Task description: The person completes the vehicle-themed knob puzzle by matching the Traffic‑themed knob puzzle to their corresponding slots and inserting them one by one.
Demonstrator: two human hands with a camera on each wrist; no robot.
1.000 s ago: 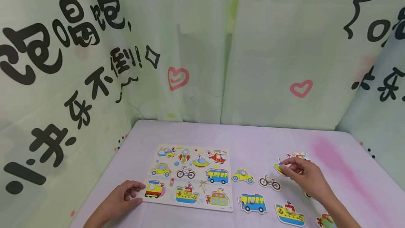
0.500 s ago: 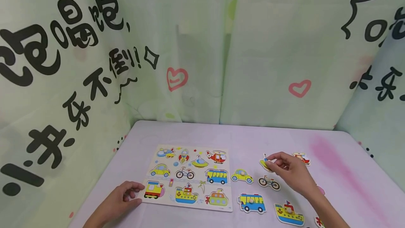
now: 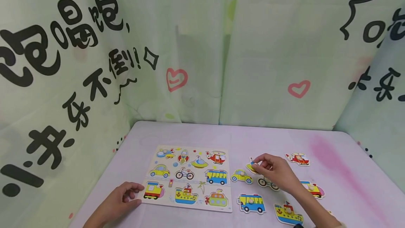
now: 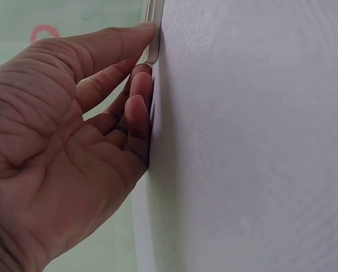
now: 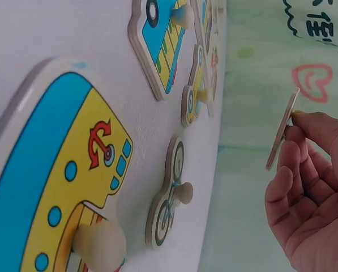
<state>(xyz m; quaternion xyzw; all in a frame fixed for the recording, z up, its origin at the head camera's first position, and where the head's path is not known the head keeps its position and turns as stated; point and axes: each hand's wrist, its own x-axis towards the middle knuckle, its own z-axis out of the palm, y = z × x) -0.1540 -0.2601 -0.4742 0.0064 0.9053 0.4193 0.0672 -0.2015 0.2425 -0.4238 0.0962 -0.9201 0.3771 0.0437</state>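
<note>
Flying saucer piece aloft, just off the board's right edge

The right hand pinches the flying saucer piece between thumb and fingers; the right-wrist view shows it raised well clear of the table. In the head view the piece sits just behind the yellow car piece, to the right of the puzzle board. The left hand grips the board's left edge near its front corner, thumb against the rim.

Room is tight along the board's right side: the car piece lies almost against that edge, and the blue bus piece leaves only a narrow gap. Under the right hand lies the bicycle piece, partly hidden; the ship piece and train piece flank the forearm. The helicopter piece lies farther right, well apart from the board. Behind the board there is more space — a broad strip of table reaching to the curtain.
</note>
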